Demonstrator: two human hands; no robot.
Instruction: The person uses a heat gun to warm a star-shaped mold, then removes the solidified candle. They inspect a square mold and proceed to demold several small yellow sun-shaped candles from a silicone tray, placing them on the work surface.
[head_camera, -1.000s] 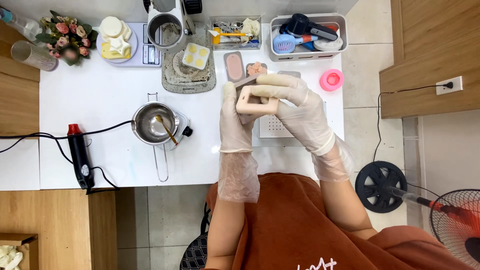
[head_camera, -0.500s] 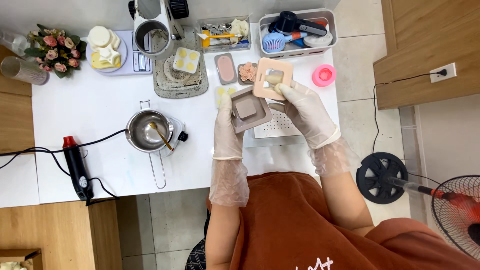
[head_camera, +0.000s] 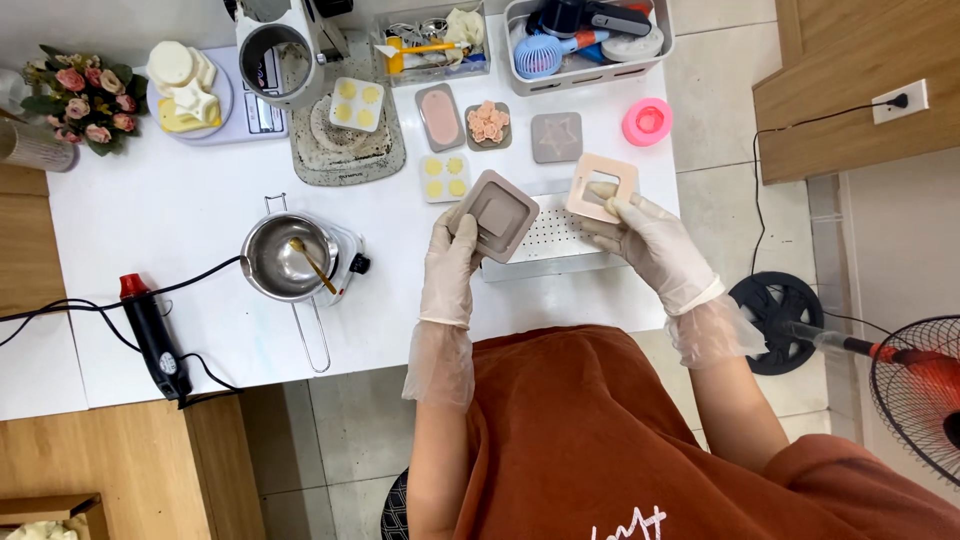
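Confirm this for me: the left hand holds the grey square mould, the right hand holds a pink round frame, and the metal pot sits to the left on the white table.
Not quite. The frame in the right hand is pale pink but square, with a square opening, as the head view shows. The left hand does hold the grey square mould, and the metal pot sits left on the white table.

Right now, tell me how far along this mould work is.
Done: the pale pink square frame is already off the grey square mould; yellow casts sit in a small tray. In hand: the left hand holds the grey mould, the right hand the frame, both above the white table. Left: the two parts remain apart, neither set down.
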